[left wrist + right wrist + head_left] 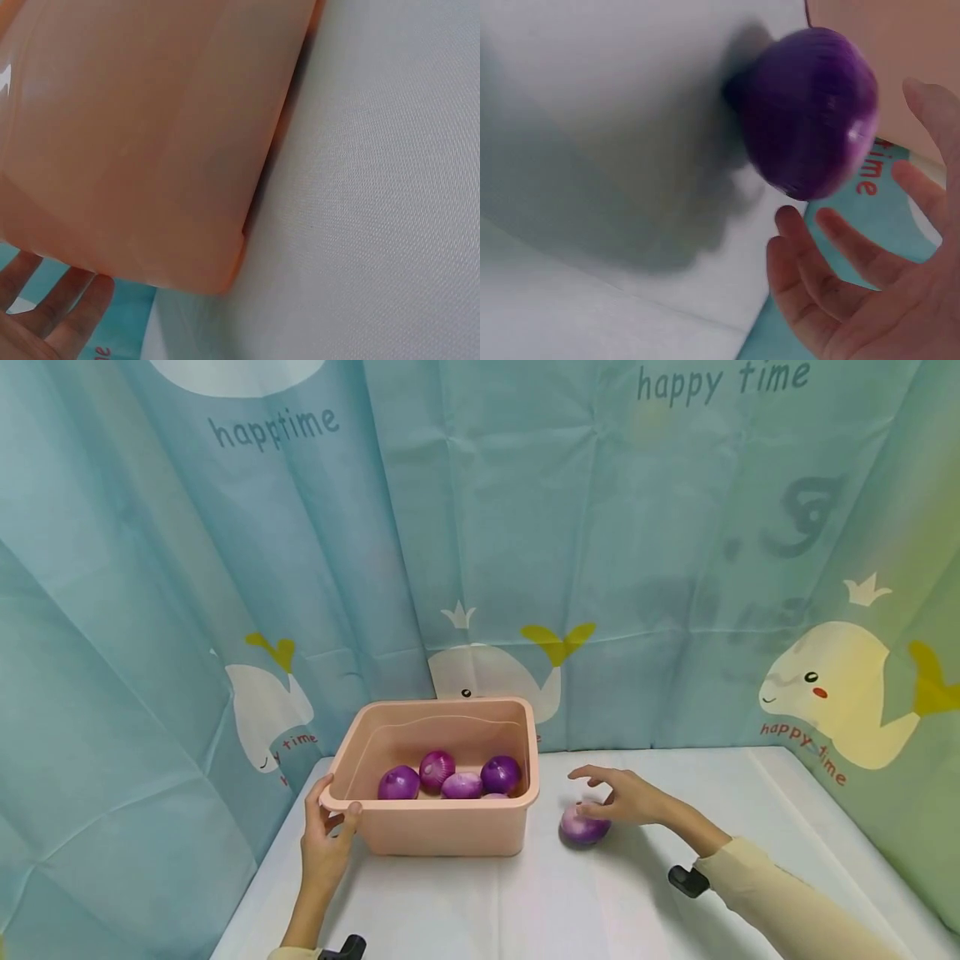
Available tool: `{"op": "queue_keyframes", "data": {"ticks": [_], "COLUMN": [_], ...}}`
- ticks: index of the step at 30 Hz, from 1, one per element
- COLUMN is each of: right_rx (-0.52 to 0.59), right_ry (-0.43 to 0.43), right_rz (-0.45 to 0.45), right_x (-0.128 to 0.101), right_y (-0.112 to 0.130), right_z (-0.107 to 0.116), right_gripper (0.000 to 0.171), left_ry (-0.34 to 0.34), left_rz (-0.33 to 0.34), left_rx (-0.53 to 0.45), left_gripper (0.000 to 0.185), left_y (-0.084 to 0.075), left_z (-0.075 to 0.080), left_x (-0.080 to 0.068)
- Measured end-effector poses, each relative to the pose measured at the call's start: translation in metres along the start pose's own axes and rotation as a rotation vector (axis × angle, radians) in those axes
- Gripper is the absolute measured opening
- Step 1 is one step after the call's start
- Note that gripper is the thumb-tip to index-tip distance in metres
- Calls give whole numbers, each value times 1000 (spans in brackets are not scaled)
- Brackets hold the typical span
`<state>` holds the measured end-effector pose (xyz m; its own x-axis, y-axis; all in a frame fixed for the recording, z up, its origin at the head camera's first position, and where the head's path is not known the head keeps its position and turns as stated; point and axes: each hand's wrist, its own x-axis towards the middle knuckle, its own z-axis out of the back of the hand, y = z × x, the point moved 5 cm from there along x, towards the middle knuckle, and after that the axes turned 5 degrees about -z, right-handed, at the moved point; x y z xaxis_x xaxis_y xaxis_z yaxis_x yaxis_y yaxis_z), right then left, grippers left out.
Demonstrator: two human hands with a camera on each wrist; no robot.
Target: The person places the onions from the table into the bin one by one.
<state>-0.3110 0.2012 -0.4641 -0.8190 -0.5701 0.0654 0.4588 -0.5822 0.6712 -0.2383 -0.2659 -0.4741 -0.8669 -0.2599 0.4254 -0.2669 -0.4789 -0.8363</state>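
Note:
A pink plastic tub (450,832) stands on the white table and holds several purple onions (398,782). My left hand (326,843) rests against the tub's near left corner, fingers along the side and thumb on the front. In the left wrist view the fingers (52,307) lie straight beside the tub (150,135). One more purple onion (583,827) lies on the table just right of the tub. My right hand (626,797) hovers over it with fingers spread, the thumb at its top. The right wrist view shows the onion (810,112) just beyond the open hand (870,300), not gripped.
The white tablecloth (525,902) runs from the tub to the near edge. A blue whale-print curtain (600,568) closes in the back and both sides. Black camera mounts sit at my right wrist (687,880) and left wrist (345,947).

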Motion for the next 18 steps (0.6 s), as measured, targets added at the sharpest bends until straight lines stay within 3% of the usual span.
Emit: {"op": "queue_keyframes", "data": {"ticks": [12,18], "right_rx": [-10,-20], "right_ry": [70,53], "right_rz": [-57,-21], "right_x": [-7,-6], "right_y": [-8,-8], "right_z": [-13,-14], "right_gripper": [58,54], "left_ry": [2,1], "left_rz": [4,-17], "left_rx": [-1,-3], "left_gripper": [67,66], "left_y": [0,-2], "left_z": [0,0], "left_x": [-1,-1]}}
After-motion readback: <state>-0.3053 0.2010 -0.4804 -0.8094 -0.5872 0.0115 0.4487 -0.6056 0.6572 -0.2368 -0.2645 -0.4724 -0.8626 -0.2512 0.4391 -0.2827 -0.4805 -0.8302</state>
